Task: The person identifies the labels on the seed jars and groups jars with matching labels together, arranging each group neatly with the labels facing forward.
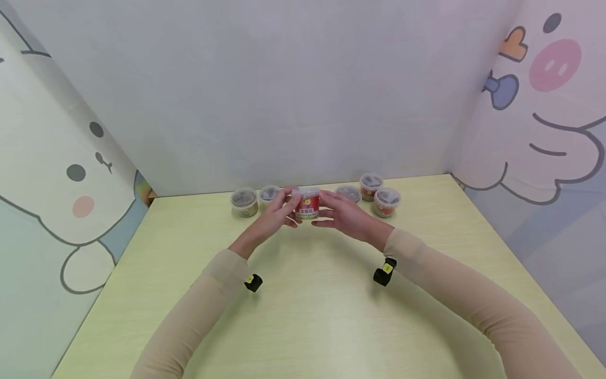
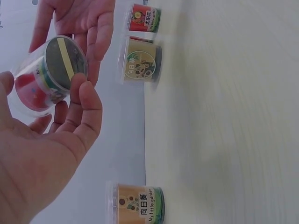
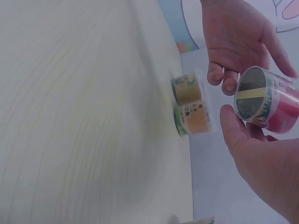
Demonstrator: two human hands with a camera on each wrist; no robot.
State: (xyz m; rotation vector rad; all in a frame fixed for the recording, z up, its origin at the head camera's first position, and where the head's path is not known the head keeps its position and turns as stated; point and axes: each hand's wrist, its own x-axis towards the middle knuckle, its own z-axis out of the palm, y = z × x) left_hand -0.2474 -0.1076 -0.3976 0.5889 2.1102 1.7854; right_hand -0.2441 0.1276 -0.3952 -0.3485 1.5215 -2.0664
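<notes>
A small clear plastic cup (image 1: 307, 207) with a red label and a flower picture is held up between the two hands, over the far part of the table. Its dark base (image 2: 65, 63) with a pale yellow strip across it shows in the left wrist view. The left hand (image 1: 273, 217) grips the cup from the left, thumb on its front side and fingers at the base. On the other side the right hand (image 1: 349, 217) holds it, index finger near the lid and the lower fingers spread.
Along the table's (image 1: 303, 305) back edge stand more lidded cups: a tan one (image 1: 244, 204) and another cup (image 1: 269, 193) on the left, a cup (image 1: 348, 192) and two red-labelled cups (image 1: 371, 187) on the right. A pale curtain wall (image 1: 293, 95) rises behind.
</notes>
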